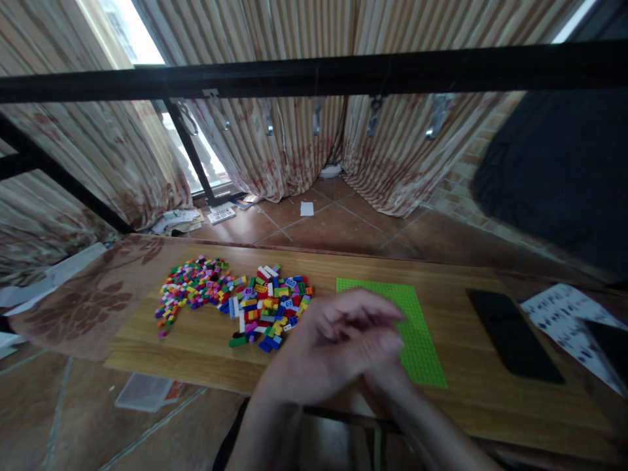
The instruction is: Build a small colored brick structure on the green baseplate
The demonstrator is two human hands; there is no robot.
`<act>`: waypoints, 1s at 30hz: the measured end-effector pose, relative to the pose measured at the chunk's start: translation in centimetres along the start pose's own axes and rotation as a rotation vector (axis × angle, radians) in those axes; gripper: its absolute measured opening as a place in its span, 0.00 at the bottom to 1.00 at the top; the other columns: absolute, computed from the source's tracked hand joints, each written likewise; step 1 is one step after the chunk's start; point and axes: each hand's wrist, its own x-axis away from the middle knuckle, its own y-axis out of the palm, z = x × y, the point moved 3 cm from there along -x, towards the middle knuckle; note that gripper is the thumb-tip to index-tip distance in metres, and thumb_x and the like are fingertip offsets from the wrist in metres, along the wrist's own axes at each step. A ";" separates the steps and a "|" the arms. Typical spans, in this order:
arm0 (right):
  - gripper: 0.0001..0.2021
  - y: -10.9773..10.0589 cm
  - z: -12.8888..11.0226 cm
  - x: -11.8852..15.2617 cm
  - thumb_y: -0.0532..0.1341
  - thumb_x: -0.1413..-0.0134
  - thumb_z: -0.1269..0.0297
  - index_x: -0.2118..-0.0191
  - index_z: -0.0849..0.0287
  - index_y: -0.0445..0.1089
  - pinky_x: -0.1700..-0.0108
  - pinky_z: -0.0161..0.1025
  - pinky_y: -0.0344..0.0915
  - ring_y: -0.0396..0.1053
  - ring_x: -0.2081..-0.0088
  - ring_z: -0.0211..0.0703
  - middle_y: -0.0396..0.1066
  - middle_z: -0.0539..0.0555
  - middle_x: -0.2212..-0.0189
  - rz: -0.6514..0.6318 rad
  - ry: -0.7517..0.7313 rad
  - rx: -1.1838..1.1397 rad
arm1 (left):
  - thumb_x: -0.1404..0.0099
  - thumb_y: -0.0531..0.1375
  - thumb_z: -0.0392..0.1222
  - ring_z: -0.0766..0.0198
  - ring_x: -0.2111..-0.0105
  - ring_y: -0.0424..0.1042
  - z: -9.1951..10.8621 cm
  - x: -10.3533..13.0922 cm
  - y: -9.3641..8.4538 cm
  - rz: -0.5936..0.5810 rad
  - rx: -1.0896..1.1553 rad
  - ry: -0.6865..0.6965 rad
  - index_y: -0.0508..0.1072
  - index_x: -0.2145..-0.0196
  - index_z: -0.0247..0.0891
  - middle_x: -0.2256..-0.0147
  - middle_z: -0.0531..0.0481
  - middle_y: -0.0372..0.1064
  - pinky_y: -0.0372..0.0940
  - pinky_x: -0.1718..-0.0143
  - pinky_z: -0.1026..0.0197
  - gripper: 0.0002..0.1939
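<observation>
My left hand point(338, 347) is in front of the green studded baseplate point(422, 347), above the near side of the wooden board. Its thumb and fingers are bent but stand apart, and I see nothing held between them. Behind it, my right hand point(385, 376) comes up from the lower right, crossing or touching the left at the wrist or palm; its fingers are hidden and blurred. Left of the hands lies a loose heap of larger toy building bricks point(269, 304). Farther left spreads a pile of small building bricks point(196, 284) in many colours.
A black flat slab point(513, 333) lies on the board's point(171, 360) right part, near a printed sheet point(572, 317). A dark metal bar point(294, 78) with hooks runs across above. A clear plastic container point(143, 391) is on the floor at lower left. Curtains hang behind.
</observation>
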 end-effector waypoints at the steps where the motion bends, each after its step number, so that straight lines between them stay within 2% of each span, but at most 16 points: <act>1: 0.11 -0.2 -0.2 0.0 0.65 0.55 0.56 0.65 0.53 0.74 0.66 0.40 0.67 0.70 0.68 0.44 0.74 0.50 0.72 0.039 -0.049 0.035 | 0.41 0.62 0.47 0.64 0.69 0.71 -0.2 -0.8 -1.2 0.123 -0.048 -0.015 0.75 0.65 0.36 0.70 0.50 0.72 0.65 0.68 0.65 0.11; 3: 0.11 -0.7 -0.5 0.0 0.65 0.55 0.58 0.64 0.55 0.74 0.61 0.41 0.67 0.70 0.66 0.43 0.73 0.50 0.70 0.126 -0.159 0.097 | 0.40 0.60 0.46 0.69 0.74 0.66 -1.4 -1.8 -3.8 0.411 -0.209 -0.065 0.72 0.72 0.34 0.76 0.53 0.67 0.61 0.73 0.68 0.11; 4: 0.11 -0.9 -0.8 0.0 0.65 0.54 0.60 0.63 0.56 0.74 0.58 0.41 0.67 0.70 0.64 0.43 0.73 0.51 0.68 0.161 -0.224 0.147 | 0.39 0.59 0.47 0.69 0.76 0.65 -2.4 -2.2 -4.7 0.464 -0.305 -0.128 0.71 0.74 0.34 0.78 0.54 0.65 0.59 0.75 0.68 0.13; 6: 0.11 -1.0 -1.2 0.2 0.62 0.50 0.62 0.60 0.57 0.73 0.54 0.42 0.66 0.70 0.60 0.43 0.73 0.53 0.63 0.196 -0.339 0.256 | 0.38 0.57 0.51 0.68 0.76 0.65 -4.4 -2.6 -5.3 0.421 -0.386 -0.245 0.71 0.73 0.34 0.78 0.53 0.65 0.59 0.76 0.67 0.16; 9: 0.10 -0.9 -1.5 0.5 0.59 0.46 0.66 0.57 0.57 0.71 0.56 0.41 0.67 0.70 0.60 0.42 0.71 0.54 0.61 0.177 -0.434 0.401 | 0.38 0.56 0.54 0.66 0.75 0.68 -6.1 -2.6 -4.0 0.281 -0.370 -0.301 0.71 0.71 0.34 0.76 0.51 0.69 0.61 0.75 0.66 0.19; 12: 0.09 -0.6 -1.6 0.8 0.57 0.46 0.69 0.58 0.57 0.71 0.58 0.40 0.69 0.70 0.62 0.41 0.70 0.54 0.63 0.163 -0.460 0.503 | 0.38 0.57 0.51 0.66 0.76 0.68 -6.6 -2.5 -2.5 0.196 -0.444 -0.284 0.72 0.72 0.34 0.77 0.51 0.70 0.60 0.75 0.66 0.16; 14: 0.10 -0.4 -1.6 0.9 0.57 0.45 0.69 0.58 0.58 0.70 0.59 0.39 0.69 0.70 0.64 0.41 0.70 0.54 0.65 0.148 -0.455 0.547 | 0.39 0.57 0.49 0.67 0.77 0.67 -6.7 -2.5 -2.3 0.174 -0.513 -0.296 0.73 0.73 0.35 0.78 0.52 0.69 0.59 0.76 0.66 0.14; 18: 0.11 0.0 -1.0 0.7 0.57 0.46 0.70 0.58 0.58 0.72 0.61 0.38 0.70 0.71 0.65 0.41 0.71 0.54 0.65 0.065 -0.415 0.575 | 0.42 0.58 0.49 0.65 0.78 0.69 -6.9 -2.1 -3.2 0.124 -0.540 -0.390 0.72 0.74 0.35 0.78 0.51 0.71 0.60 0.77 0.66 0.13; 21: 0.13 -0.3 -0.3 0.3 0.58 0.49 0.72 0.57 0.59 0.72 0.60 0.40 0.69 0.71 0.64 0.43 0.72 0.56 0.64 0.076 -0.369 0.633 | 0.43 0.58 0.48 0.63 0.79 0.71 -6.6 -1.4 -4.1 0.084 -0.475 -0.481 0.71 0.74 0.35 0.79 0.51 0.71 0.63 0.77 0.64 0.12; 23: 0.16 -0.4 0.5 0.1 0.58 0.52 0.74 0.55 0.61 0.71 0.59 0.43 0.68 0.71 0.65 0.44 0.73 0.56 0.66 0.092 -0.308 0.704 | 0.44 0.59 0.49 0.62 0.78 0.72 -6.3 -1.1 -5.1 0.100 -0.448 -0.510 0.72 0.73 0.35 0.79 0.50 0.72 0.64 0.77 0.64 0.13; 25: 0.18 -0.2 1.2 0.3 0.59 0.54 0.76 0.54 0.62 0.71 0.61 0.42 0.68 0.71 0.67 0.44 0.73 0.55 0.68 0.046 -0.277 0.769 | 0.45 0.61 0.50 0.62 0.76 0.73 -6.0 -0.9 -6.5 0.194 -0.481 -0.480 0.73 0.71 0.35 0.76 0.50 0.74 0.65 0.75 0.64 0.14; 27: 0.18 0.4 1.7 0.7 0.58 0.55 0.79 0.56 0.61 0.72 0.60 0.41 0.67 0.71 0.65 0.44 0.73 0.55 0.67 -0.030 -0.315 0.818 | 0.46 0.62 0.51 0.61 0.74 0.73 -5.7 -0.9 -7.7 0.306 -0.561 -0.419 0.74 0.70 0.35 0.75 0.50 0.74 0.65 0.74 0.64 0.15; 30: 0.13 1.4 2.3 1.1 0.59 0.53 0.78 0.61 0.60 0.72 0.59 0.39 0.66 0.71 0.63 0.44 0.74 0.55 0.66 -0.078 -0.385 0.855 | 0.46 0.61 0.50 0.61 0.72 0.73 -5.7 -1.1 -8.4 0.342 -0.631 -0.379 0.76 0.68 0.35 0.74 0.50 0.75 0.65 0.71 0.64 0.15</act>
